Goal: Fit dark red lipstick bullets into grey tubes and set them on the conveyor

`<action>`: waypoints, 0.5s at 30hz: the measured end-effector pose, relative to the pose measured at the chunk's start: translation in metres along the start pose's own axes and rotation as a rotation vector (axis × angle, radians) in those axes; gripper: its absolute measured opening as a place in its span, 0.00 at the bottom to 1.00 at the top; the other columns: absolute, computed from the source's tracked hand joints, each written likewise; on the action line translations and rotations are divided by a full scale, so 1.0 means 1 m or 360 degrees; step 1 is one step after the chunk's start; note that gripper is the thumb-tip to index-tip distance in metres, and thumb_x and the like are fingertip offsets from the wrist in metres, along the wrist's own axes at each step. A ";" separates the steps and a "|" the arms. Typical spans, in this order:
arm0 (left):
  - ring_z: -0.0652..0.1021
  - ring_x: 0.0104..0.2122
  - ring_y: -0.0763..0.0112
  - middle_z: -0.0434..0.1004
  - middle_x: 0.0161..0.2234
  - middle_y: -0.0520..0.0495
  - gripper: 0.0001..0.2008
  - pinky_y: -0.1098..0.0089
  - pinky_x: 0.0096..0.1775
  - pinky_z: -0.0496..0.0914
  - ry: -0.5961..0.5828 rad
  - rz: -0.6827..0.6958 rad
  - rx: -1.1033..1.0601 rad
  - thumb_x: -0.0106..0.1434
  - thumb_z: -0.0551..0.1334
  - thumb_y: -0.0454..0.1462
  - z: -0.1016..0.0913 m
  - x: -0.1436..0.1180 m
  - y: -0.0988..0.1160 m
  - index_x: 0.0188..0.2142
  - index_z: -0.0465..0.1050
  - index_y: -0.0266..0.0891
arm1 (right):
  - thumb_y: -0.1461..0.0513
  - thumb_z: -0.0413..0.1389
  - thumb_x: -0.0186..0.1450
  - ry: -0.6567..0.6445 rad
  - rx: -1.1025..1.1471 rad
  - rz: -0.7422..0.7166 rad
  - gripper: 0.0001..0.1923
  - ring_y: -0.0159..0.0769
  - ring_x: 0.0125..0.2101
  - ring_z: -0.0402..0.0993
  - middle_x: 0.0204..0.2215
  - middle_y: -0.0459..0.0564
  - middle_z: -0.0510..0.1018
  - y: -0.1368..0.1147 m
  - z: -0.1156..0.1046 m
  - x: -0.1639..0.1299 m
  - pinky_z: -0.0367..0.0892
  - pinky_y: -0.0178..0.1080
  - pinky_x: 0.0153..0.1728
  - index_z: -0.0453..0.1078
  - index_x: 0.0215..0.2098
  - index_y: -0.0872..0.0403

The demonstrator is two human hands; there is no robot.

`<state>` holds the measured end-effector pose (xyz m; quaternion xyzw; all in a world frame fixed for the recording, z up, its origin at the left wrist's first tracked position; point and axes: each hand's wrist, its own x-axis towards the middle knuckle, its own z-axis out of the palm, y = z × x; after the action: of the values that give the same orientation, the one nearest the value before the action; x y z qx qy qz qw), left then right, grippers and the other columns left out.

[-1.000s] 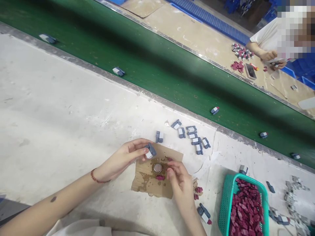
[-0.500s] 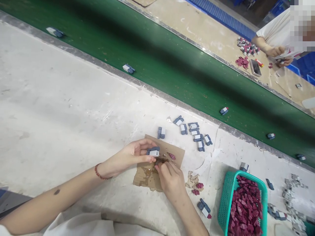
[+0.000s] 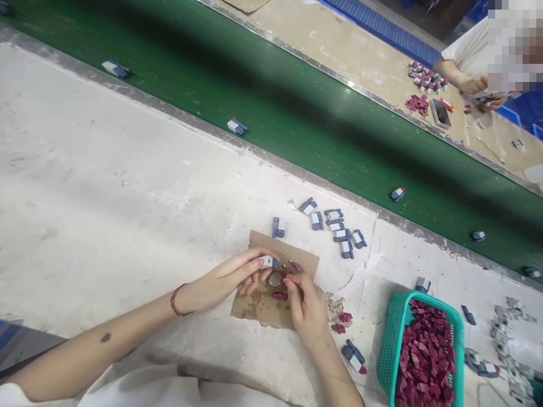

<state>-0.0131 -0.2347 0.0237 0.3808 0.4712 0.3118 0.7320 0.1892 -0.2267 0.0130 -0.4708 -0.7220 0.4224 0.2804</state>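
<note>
Two hands: left hand (image 3: 229, 278) pinches a small grey-and-white part (image 3: 267, 262) between thumb and fingertips; right hand (image 3: 306, 308) has its fingertips closed on a dark red piece (image 3: 280, 295)
Where: both over the stained cardboard scrap (image 3: 254, 305) on the table (image 3: 106, 186), beside a small round cap (image 3: 275, 279)
Risk: my guess, the tiny red piece could slip from the fingers, or sticky residue could smear onto the grey part
Around: loose grey parts (image 3: 339, 232) behind, teal basket (image 3: 394, 333) of red pieces to the right, green conveyor (image 3: 297, 113) beyond
In the way: nothing between the hands; another person's hands work well apart across the belt
</note>
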 end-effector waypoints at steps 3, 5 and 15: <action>0.63 0.21 0.74 0.61 0.26 0.55 0.23 0.72 0.24 0.59 -0.0114 -0.0005 0.0088 0.67 0.52 0.55 0.001 -0.002 -0.001 0.47 0.64 0.39 | 0.57 0.50 0.70 0.0136 0.0363 0.0172 0.10 0.31 0.19 0.68 0.19 0.42 0.71 0.000 0.003 -0.002 0.64 0.33 0.23 0.67 0.32 0.51; 0.63 0.22 0.72 0.61 0.25 0.54 0.20 0.72 0.25 0.59 -0.0156 0.0085 0.0288 0.68 0.51 0.52 0.003 -0.003 0.000 0.44 0.65 0.39 | 0.54 0.51 0.70 0.0274 0.0654 0.0256 0.13 0.30 0.17 0.67 0.16 0.40 0.68 -0.001 0.005 -0.004 0.63 0.33 0.21 0.66 0.31 0.52; 0.75 0.31 0.64 0.76 0.34 0.45 0.14 0.69 0.34 0.66 -0.0255 0.0467 0.0990 0.72 0.47 0.42 0.013 -0.006 -0.004 0.41 0.67 0.40 | 0.46 0.55 0.66 0.0311 0.0958 0.0338 0.19 0.27 0.14 0.60 0.14 0.37 0.62 -0.018 0.010 -0.002 0.58 0.32 0.17 0.62 0.28 0.51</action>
<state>-0.0030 -0.2448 0.0260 0.6723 0.4250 0.2243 0.5631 0.1737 -0.2354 0.0234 -0.4777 -0.4814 0.5965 0.4293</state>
